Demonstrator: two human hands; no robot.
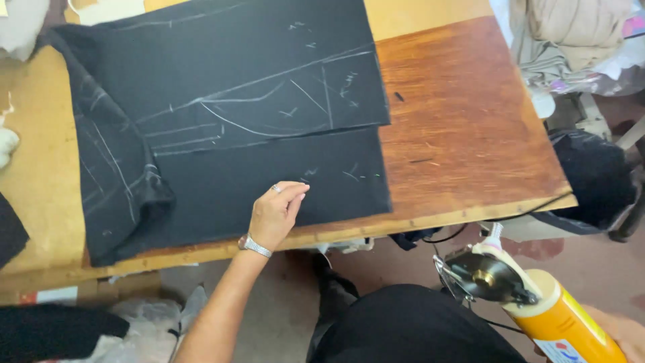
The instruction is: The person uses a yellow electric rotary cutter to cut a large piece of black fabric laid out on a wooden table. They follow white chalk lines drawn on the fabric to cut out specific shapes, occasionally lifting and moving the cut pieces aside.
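Observation:
A large black fabric [222, 94] marked with white chalk lines lies folded in layers on a wooden table [470, 121]. My left hand [274, 216], with a silver bracelet and a ring, rests on the lower layer near the table's front edge, fingertips pinched together on the cloth. My right hand [623, 334] shows only partly at the bottom right corner. It grips the yellow-orange body of an electric rotary fabric cutter [561, 319], held below table height, its round metal blade [485, 274] turned toward the table.
A black cable [463, 232] hangs off the table's front edge near the cutter. Piled beige cloth [578, 33] and a black bag [598, 175] sit to the right. Plastic bags [134, 323] and dark cloth lie on the floor at the lower left.

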